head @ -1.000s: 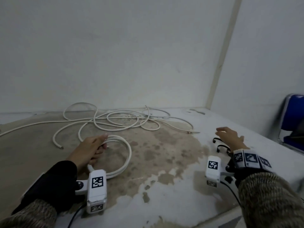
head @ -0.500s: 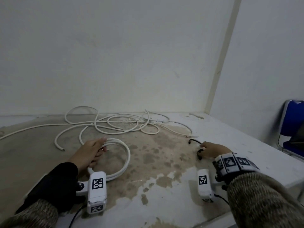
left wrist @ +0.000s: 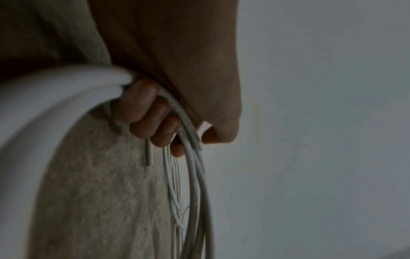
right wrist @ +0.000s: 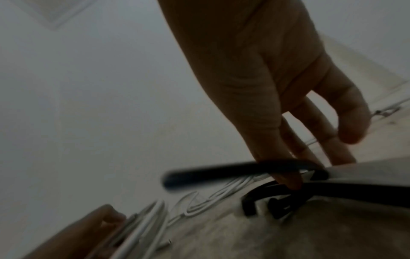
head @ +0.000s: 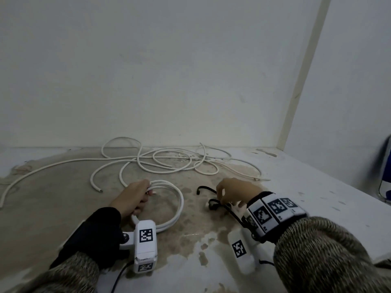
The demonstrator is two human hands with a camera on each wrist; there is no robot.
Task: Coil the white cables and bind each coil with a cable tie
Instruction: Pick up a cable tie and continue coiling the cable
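My left hand (head: pixel 146 189) grips one side of a white cable coil (head: pixel 179 206) that lies flat on the stained table. In the left wrist view its fingers (left wrist: pixel 155 122) curl round the bundled cable turns (left wrist: pixel 195 192). My right hand (head: pixel 224 197) is just right of the coil, fingers pointing down onto black cable ties (head: pixel 213 205); another black tie (head: pixel 203 188) arches beside it. In the right wrist view one fingertip (right wrist: pixel 290 184) presses on the black ties (right wrist: pixel 355 191), with the thumb apart. More white cable (head: pixel 169 161) lies loose and tangled near the wall.
The loose cable runs far left along the table (head: pixel 211 240), with a cut end (head: pixel 99 189) near the coil. A wall corner stands behind. The table edge runs along the right, with a blue chair (head: pixel 386 172) beyond it.
My right hand has moved left from the table's right side, bringing the black ties close to the coil. My left hand has kept its hold on the coil.
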